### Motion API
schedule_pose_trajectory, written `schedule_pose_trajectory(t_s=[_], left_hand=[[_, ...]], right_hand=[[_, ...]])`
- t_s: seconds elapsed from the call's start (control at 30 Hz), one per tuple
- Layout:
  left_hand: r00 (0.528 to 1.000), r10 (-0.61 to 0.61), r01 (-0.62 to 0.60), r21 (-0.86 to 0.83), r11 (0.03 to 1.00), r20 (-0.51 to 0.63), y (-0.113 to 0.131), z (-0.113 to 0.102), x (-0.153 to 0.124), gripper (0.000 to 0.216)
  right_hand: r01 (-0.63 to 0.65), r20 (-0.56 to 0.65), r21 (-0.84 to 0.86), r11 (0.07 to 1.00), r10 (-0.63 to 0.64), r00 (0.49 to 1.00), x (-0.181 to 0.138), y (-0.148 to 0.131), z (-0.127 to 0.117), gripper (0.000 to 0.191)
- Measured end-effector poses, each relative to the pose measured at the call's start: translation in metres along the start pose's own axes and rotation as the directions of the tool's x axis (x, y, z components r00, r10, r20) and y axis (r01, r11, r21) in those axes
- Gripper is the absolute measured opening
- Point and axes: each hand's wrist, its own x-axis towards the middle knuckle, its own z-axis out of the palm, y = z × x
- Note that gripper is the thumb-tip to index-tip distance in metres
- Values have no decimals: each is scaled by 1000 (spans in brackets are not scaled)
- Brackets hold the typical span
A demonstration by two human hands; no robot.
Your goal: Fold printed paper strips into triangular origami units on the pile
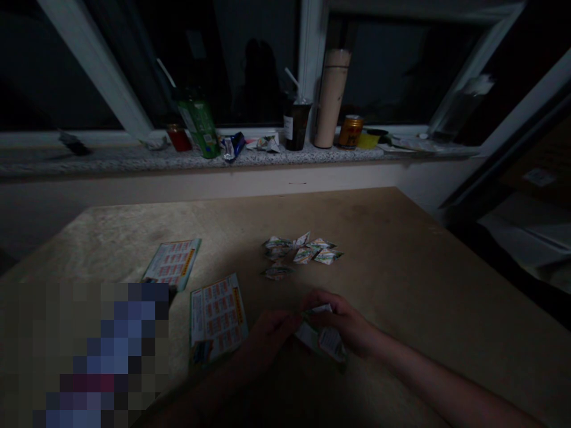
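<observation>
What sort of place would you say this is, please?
Probably an indoor room, at home or work: a table stands below dark windows, with a flask and a can on the sill.

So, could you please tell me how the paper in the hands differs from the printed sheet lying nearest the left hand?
The paper is held between the left hand and right hand, while the printed sheet lies flat on the table. The paper looks narrower than the printed sheet. The printed sheet shows rows of reddish print and a yellow strip; the paper shows pale panels with green areas. Both bear print.
</observation>
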Motion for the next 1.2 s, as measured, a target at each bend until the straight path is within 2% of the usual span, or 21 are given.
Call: schedule_pose_trajectory(t_s=[0.1,0.17,0.3,0.4,0.53,0.63,0.77,0.83,1.07,1.2], left_hand=[[999,-19,20,12,1000,-46,-4,-1,-1,42],[998,-11,8,-44,999,-65,-8,-2,-2,44],[997,-61,67,-154,986,47,-13,-1,0,62],[996,-89,90,-65,994,18,-17,-4,-1,54],[997,-65,65,-15,998,-30,-17,-7,-6,40],[999,-28,28,7,1000,24,-10,-5,-8,41],[967,215,-218,9,976,138,1,1,-7,40],[947,276,-286,41,957,165,4,2,-7,39],[945,285,-317,234,919,159,-4,2,-8,31],[945,301,-325,251,912,129,-2,2,-8,30]], right_hand=[[-33,14,45,998,32,999,-1,0,1,17],[-47,8,34,998,46,999,-2,0,2,17],[9,4,-54,998,-8,1000,-2,-1,3,14],[46,18,-99,994,-44,999,-2,-1,3,11],[66,16,-123,990,-64,998,-2,-1,4,9],[70,13,-105,992,-68,998,-3,-2,6,11],[60,24,-56,997,-59,998,-3,-5,6,20],[41,44,-33,999,-40,998,-3,-5,4,22],[-27,94,-11,1000,28,995,-4,-4,0,25],[-25,90,11,1000,24,996,-4,-6,0,22]])
